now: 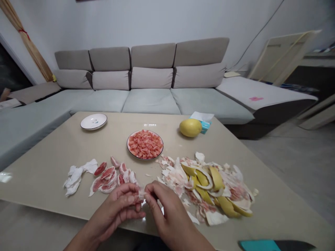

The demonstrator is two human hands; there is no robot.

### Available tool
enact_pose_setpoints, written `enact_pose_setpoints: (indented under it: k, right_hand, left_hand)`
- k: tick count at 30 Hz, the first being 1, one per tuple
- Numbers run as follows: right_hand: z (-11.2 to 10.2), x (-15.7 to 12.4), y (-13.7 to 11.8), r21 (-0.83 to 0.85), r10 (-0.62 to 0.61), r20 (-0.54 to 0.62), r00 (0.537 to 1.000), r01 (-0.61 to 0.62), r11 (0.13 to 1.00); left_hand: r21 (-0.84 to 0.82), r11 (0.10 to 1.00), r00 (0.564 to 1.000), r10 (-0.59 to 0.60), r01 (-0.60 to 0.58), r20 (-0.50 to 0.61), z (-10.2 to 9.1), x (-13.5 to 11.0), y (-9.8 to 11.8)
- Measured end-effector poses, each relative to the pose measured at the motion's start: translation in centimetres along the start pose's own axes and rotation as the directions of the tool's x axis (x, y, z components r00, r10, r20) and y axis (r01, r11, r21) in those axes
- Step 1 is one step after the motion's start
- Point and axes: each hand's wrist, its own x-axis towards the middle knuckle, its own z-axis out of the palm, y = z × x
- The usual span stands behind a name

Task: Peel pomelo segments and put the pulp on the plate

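Note:
Close to the table's front edge, my left hand [119, 207] has its fingers curled around a small pomelo segment [141, 194], most of it hidden by the fingers. The thumb and forefinger of my right hand [170, 211] pinch the pale membrane at its right end. Just beyond my left hand lie several red pomelo segments [108, 176] with white skin on them. A plate heaped with peeled red pomelo flesh [146, 144] stands further back in the middle. To the right of my right hand spreads a pile of yellow rind [216, 179] and whitish membrane [176, 176].
A crumpled white tissue [74, 179] lies on the left. Further back are a white plate [90, 122], a whole yellow pomelo [190, 128] and a blue tissue box [205, 126]. A teal-and-black knife [274, 245] rests at the lower right. A grey sofa [151, 99] stands behind the table.

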Motion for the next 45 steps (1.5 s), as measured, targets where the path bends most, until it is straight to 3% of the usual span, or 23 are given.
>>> enact_pose_setpoints:
  k: [8, 16, 19, 26, 29, 32, 36, 42, 45]
  right_hand:
    - [0.3, 0.0, 0.5, -0.076, -0.051, -0.031, 0.998, 0.049, 0.996]
    - [0.5, 0.3, 0.1, 0.062, 0.012, -0.014, 1.000, -0.011, 0.998]
    - [0.5, 0.4, 0.0, 0.144, 0.037, -0.015, 0.999, -0.034, 0.989]
    - [0.0, 0.8, -0.7, 0.267, 0.187, 0.070, 0.980, -0.199, 0.943]
    - [0.2, 1.3, -0.7, 0.245, 0.231, 0.086, 0.969, -0.245, 0.938]
    - [0.6, 1.8, -0.7, 0.204, 0.183, 0.030, 0.983, -0.185, 0.961]
    - [1.2, 1.6, -0.7, 0.174, 0.120, -0.070, 0.990, -0.106, 0.979]
    - [2.3, 0.9, -0.5, 0.292, 0.175, -0.161, 0.971, -0.123, 0.949]
    - [2.3, 0.9, 0.0, 0.341, 0.211, -0.173, 0.962, -0.142, 0.929]
  left_hand:
    - [-0.065, 0.998, 0.999, 0.003, -0.005, -0.037, -0.1, -0.2, -0.3]
    - [-0.054, 0.998, 0.999, 0.026, -0.025, 0.020, -0.2, -0.4, -0.3]
    - [-0.041, 0.999, 1.000, 0.018, -0.019, -0.017, -0.1, -0.3, -0.2]
    - [0.013, 0.998, 0.986, 0.066, -0.064, -0.155, -0.5, -0.7, 0.2]
    - [0.134, 0.983, 0.982, 0.138, -0.121, -0.128, -0.6, -0.6, 0.3]
    - [0.188, 0.961, 0.972, 0.222, -0.204, -0.080, -0.7, -0.3, 0.1]
    - [0.197, 0.942, 0.948, 0.298, -0.273, -0.108, -0.7, 0.0, -0.2]
    - [0.189, 0.912, 0.906, 0.394, -0.364, -0.156, -0.1, 0.0, -0.1]
    - [0.185, 0.916, 0.901, 0.388, -0.355, -0.194, 0.0, 0.0, -0.1]
